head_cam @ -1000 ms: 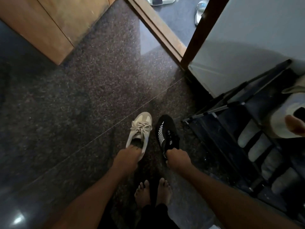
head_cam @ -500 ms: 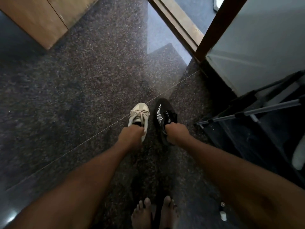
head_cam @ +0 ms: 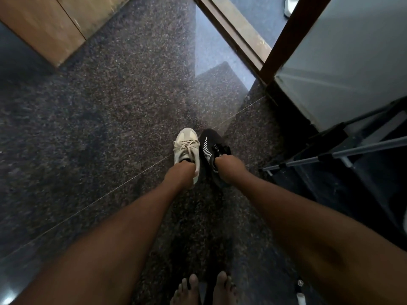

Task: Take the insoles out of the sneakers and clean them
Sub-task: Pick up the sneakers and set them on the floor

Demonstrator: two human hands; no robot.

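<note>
Sneakers of two different kinds, a beige sneaker (head_cam: 186, 146) with tied laces and a black sneaker (head_cam: 208, 148) with white stripes on its side, sit side by side at the middle of a dark speckled stone floor (head_cam: 105, 111), toes pointing to the far side. The beige one is on the left and the black one on the right, their sides nearly touching. A person reaches down with both bare arms. The left hand (head_cam: 179, 175) is curled round the heel end of the beige sneaker, and the right hand (head_cam: 229, 168) is curled round the heel end of the black one, fingers tucked at the shoe openings. Whether the soles rest on the floor or hang just above it cannot be told. The insoles are hidden inside the shoes. The person's bare feet (head_cam: 189, 291) show at the near edge. A metal rack (head_cam: 334, 151) stands to the right against a grey wall (head_cam: 356, 62); a wooden door sill (head_cam: 237, 34) crosses the far side, and wooden cupboard panels (head_cam: 44, 25) fill the far left corner.
</note>
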